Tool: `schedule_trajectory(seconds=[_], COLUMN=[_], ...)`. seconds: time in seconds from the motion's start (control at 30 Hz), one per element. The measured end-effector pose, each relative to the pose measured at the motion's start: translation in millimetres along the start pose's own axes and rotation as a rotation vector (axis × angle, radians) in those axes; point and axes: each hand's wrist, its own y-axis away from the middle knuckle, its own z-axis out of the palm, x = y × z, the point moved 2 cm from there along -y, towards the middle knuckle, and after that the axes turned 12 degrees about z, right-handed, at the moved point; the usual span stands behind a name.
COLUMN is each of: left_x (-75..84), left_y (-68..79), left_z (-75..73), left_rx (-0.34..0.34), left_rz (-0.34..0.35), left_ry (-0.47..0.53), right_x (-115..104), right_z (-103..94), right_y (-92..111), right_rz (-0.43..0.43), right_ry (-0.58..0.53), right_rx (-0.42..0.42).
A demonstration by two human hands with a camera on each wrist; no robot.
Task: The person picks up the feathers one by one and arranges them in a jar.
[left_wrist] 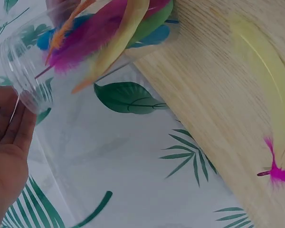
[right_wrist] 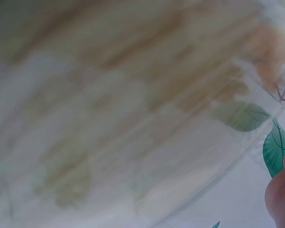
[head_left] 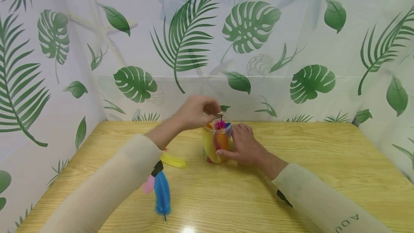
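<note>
A clear plastic jar [head_left: 209, 143] stands toward the far side of the table with colourful feathers inside, among them a magenta feather [left_wrist: 88, 40] whose stem points up into the mouth. My right hand [head_left: 247, 146] grips the jar from the right, thumb across its front. Over the left of the mouth is my left hand [head_left: 198, 112], its fingers bent down right at the rim. In the left wrist view those fingers [left_wrist: 21, 123] show beside the rim with no feather visible between them; the thumb tip is hidden there.
On the table [head_left: 291, 190], left of the jar, lie a yellow feather [head_left: 173, 160], a blue feather [head_left: 162, 193] and a pink feather [head_left: 148, 185], partly behind the left sleeve. A leaf-patterned cloth [head_left: 200, 85] rises behind the table and along its sides.
</note>
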Motion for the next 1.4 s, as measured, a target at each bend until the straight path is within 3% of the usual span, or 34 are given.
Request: schedule_trajectory(seconds=[0.13, 0.23, 0.43, 0.63, 0.8, 1.03, 1.23, 1.4], left_x=[-8.6, -17.4, -39.8, -57.8, -70.4, -81.2, -84.8, -84.9], left_y=[9.9, 19.6, 41.9, 65.0, 81.4, 94.9, 100.2, 101.3], left_z=[-10.1, -15.6, -22.1, -26.1, -26.4, -14.0, -1.0, 7.3], left_rx=[0.132, 0.187, 0.237, 0.247, 0.204, 0.044, -0.067, -0.110], left_rz=[-0.128, -0.271, -0.464, -0.559, -0.640, -0.750, -0.740, -0.706], left_ry=[0.131, 0.277, 0.581, 0.805, 0.841, 0.871, 0.751, 0.635], right_x=[-0.2, -0.2, -1.9, -1.0, -1.3, -2.1, -1.2, -0.9], right_z=[-0.8, -0.9, -1.7, -0.6, -0.1, -0.8, -0.4, -0.2], right_y=[0.2, 0.0, 0.2, 0.0, 0.0, -0.1, -0.2, 0.0], right_rz=[0.019, 0.028, 0.033, 0.039, 0.037, 0.035, 0.031, 0.028], right_ry=[-0.010, -0.008, 0.010, 0.030, 0.031, 0.027, 0.025, 0.022], right_rx=[-0.016, -0.023, -0.026, -0.021, -0.020, -0.025, -0.030, -0.027])
